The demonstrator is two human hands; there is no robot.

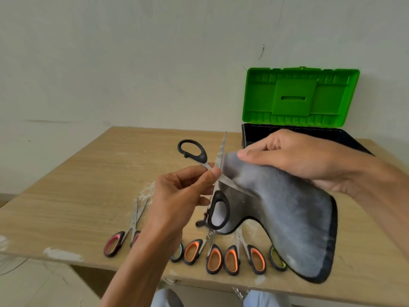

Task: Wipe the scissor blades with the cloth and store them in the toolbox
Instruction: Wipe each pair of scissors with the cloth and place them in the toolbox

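Left hand (179,196) pinches scissors (201,156) over dusty wooden table (88,185), white wall (132,63) behind.

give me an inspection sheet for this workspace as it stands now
surface: wooden table, white dust smears, chipped front edge
job's things: black scissors held open above the table; grey cloth against one blade; toolbox at back right, green lid up
clutter: row of other scissors at the front edge: red pair, orange pairs, green handle partly under the cloth
grippers: left hand pinches the black scissors near the pivot; right hand grips the cloth's top
cables: nothing seen
surroundings: bare white wall, pale floor
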